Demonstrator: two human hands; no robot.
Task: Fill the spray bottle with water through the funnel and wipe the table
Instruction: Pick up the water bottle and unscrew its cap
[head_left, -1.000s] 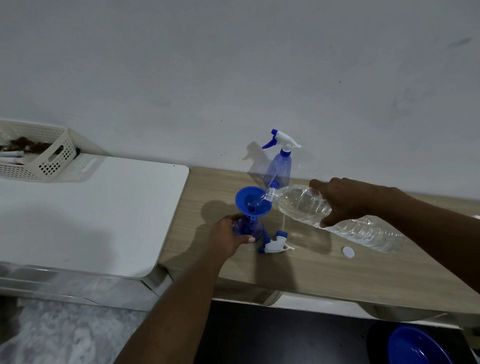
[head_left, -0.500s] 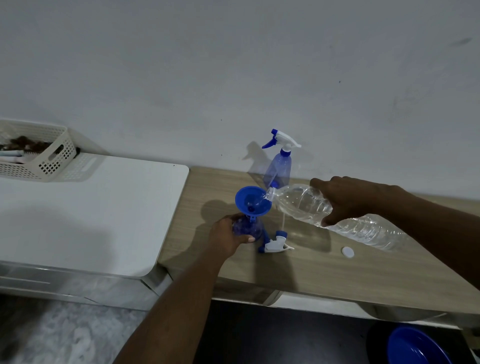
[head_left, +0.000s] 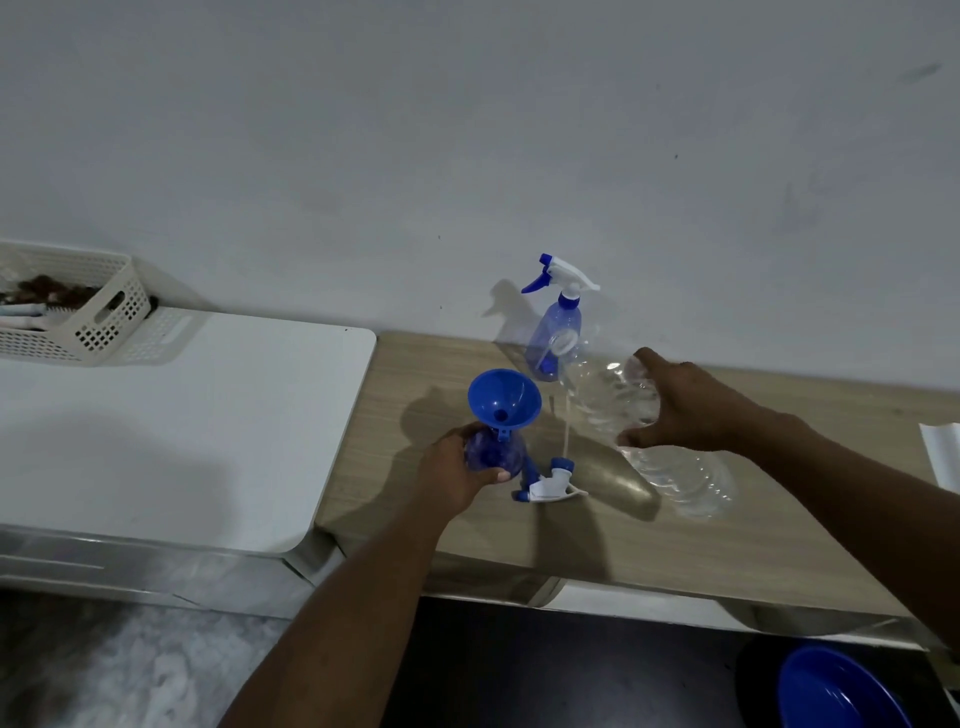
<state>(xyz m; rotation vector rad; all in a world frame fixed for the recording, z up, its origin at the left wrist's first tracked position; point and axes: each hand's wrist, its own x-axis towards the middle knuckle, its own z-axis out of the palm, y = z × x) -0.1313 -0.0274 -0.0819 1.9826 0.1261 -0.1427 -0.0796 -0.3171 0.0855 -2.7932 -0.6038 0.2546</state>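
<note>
Fingers (head_left: 491, 475) of left hand (head_left: 452, 467) clasp the spray bottle (head_left: 491, 452) under its funnel (head_left: 504, 397); right hand (head_left: 691, 410) grips the water bottle (head_left: 602, 400) at 2 o'clock; filling apparently underway, mouth needs centring over funnel.

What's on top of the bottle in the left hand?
A blue funnel rests on the spray bottle; its stem and the bottle's neck are hidden beneath the bowl.

Two spray bottles (head_left: 553, 338), one funnel (head_left: 504, 397), one water bottle (head_left: 680, 480), one basket (head_left: 104, 325).
</note>
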